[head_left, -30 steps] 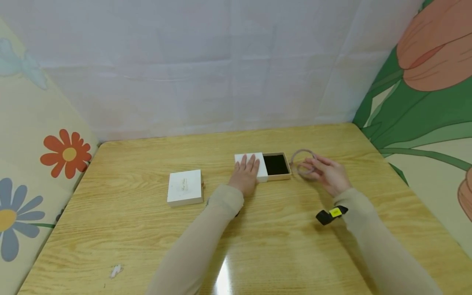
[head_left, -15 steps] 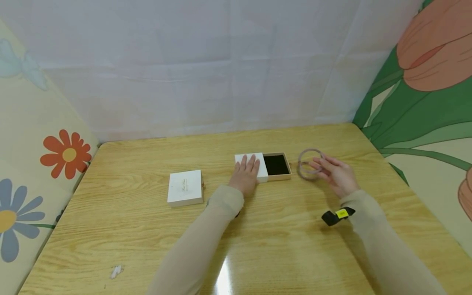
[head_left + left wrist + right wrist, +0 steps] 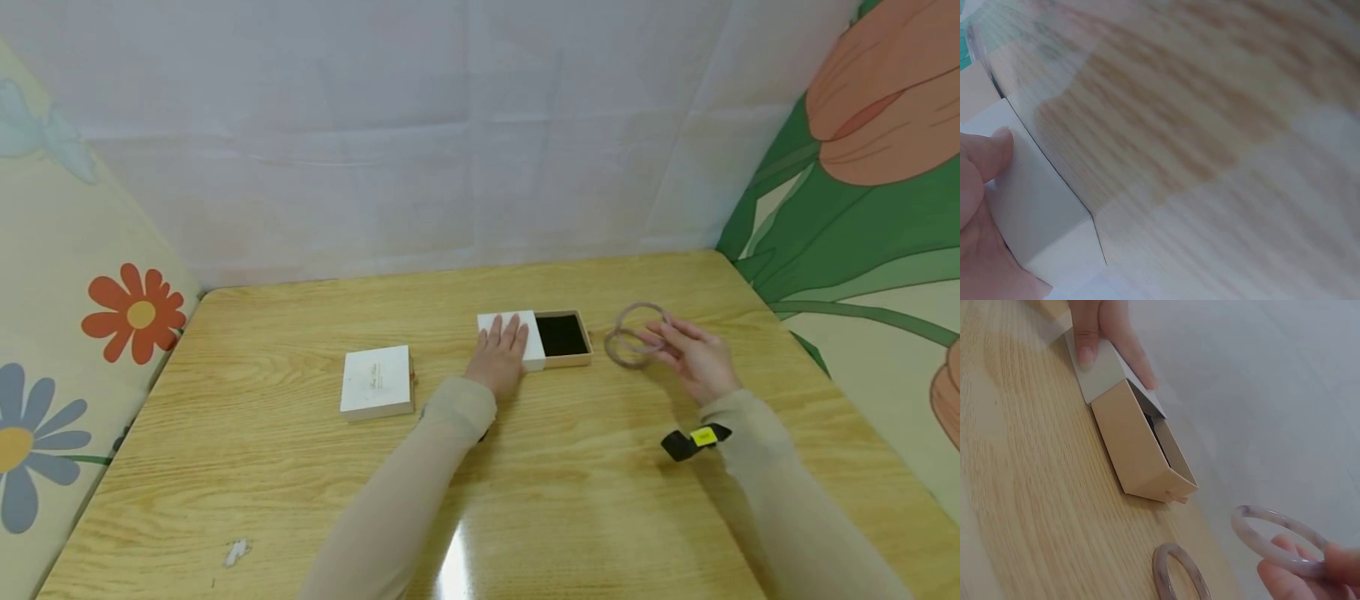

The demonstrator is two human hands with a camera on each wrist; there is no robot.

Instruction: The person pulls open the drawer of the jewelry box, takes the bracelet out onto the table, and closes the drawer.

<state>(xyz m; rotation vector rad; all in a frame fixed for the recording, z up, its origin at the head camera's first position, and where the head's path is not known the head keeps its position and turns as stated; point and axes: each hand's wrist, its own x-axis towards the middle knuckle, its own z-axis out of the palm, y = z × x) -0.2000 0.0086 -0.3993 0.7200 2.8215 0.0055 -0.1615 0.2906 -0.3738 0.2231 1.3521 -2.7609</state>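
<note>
My left hand (image 3: pixel 498 365) rests on the white sleeve (image 3: pixel 535 342) of a small drawer box, fingers spread straight over its top. In the left wrist view the thumb (image 3: pixel 1000 150) lies against the sleeve's side. The tan drawer (image 3: pixel 1125 440), lined in black, sticks out of the sleeve to the right, with a small ribbon tab (image 3: pixel 1177 498) at its end. My right hand (image 3: pixel 701 358) pinches a pale lilac bangle (image 3: pixel 1257 544) between thumb and fingers, right of the drawer. A second, browner bangle (image 3: pixel 1161 575) lies below it on the table, overlapping it in the head view.
A white closed box (image 3: pixel 375 382) with small gold lettering sits on the wood-grain table (image 3: pixel 262 467), left of the drawer box. A white cloth (image 3: pixel 360 150) hangs along the table's back edge. Flower-painted panels (image 3: pixel 862 250) flank both sides. A white scuff (image 3: pixel 237 551) marks the tabletop's front left.
My right hand has moved to the right, away from the drawer, carrying the lilac bangle. The left hand and both boxes have stayed in place.
</note>
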